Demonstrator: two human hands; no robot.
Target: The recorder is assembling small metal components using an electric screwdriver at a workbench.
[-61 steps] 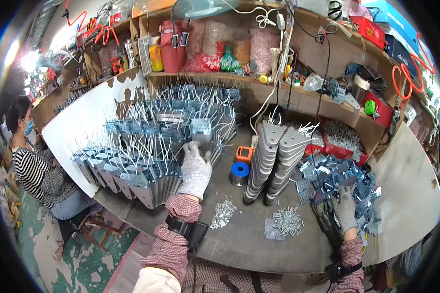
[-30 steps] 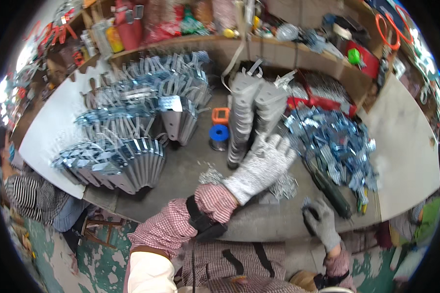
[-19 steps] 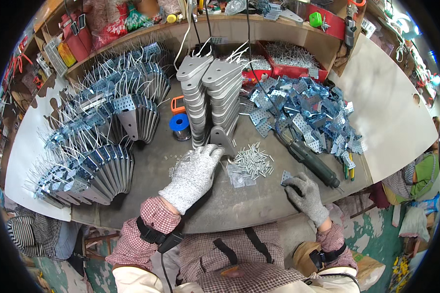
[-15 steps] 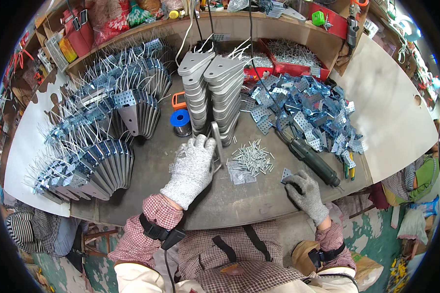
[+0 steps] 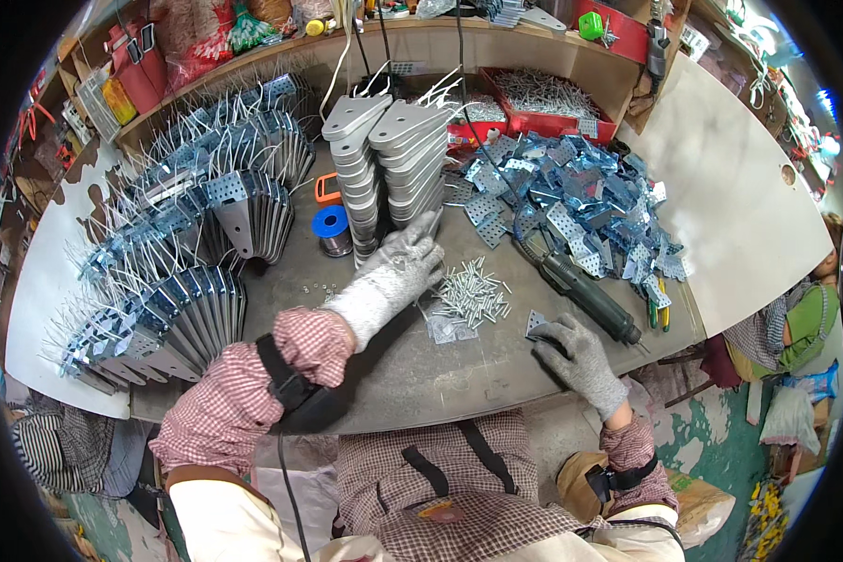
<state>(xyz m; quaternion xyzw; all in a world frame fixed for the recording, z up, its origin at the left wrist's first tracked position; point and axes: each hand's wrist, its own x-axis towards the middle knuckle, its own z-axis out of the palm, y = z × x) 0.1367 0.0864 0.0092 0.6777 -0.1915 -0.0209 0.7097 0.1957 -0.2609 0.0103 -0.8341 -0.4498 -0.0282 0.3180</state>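
Gloved left hand point(image 5: 398, 267), fingers spread wide, touches stacked grey metal plates point(image 5: 384, 159); right hand point(image 5: 576, 351) grips 1 small bracket point(image 5: 537, 323) nr red tray point(image 5: 543, 98).

Grey workbench point(image 5: 412, 375) — stacked grey plates point(image 5: 389, 159), loose screws point(image 5: 471, 293), blue wire spool point(image 5: 330, 225), perforated brackets point(image 5: 571, 197), power screwdriver point(image 5: 585, 298).

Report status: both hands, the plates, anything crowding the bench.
Left hand open, gloved, fingertips at the grey plate stack. Right hand flat on a small metal plate at the bench edge. Loose screws and power screwdriver lie between.
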